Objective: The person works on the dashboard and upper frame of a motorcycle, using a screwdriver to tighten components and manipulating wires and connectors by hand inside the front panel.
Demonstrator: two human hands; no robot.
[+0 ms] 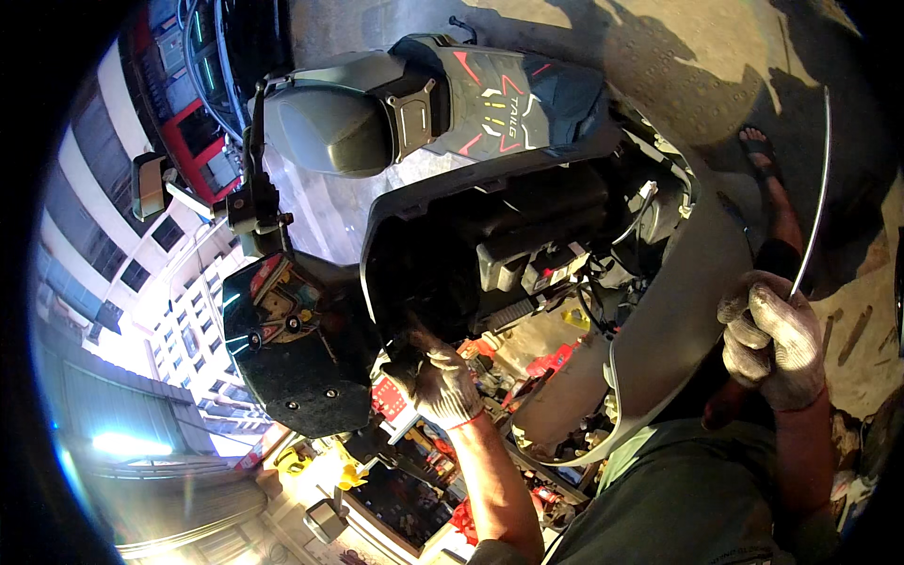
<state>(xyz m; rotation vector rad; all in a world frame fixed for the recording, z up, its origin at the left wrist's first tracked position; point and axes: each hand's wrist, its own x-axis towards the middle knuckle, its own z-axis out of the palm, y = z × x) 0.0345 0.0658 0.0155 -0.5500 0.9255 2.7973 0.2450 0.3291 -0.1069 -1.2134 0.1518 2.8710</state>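
A scooter lies across the view with its grey body panel (683, 311) off-centre to the right and its inside exposed. My left hand (444, 384), in a soiled knitted glove, reaches up to the dark opening behind the front panel (306, 372). Its fingertips are lost in shadow, so what they touch is hidden. On the right, my right hand (777, 341), gloved too, is closed around the lower end of a thin, slightly bent silvery rod (818, 193). The rod points upward, away from the scooter. Wires and a connector (645, 195) show inside the body, beside a dark box (546, 217).
A second scooter (508, 108) stands just beyond. A handlebar (252, 202) and mirror (151, 186) stick out at left. Tools and parts crowd the shelves (386, 499) below. A person's sandalled foot (756, 149) is at right, and a car (212, 66) stands far left.
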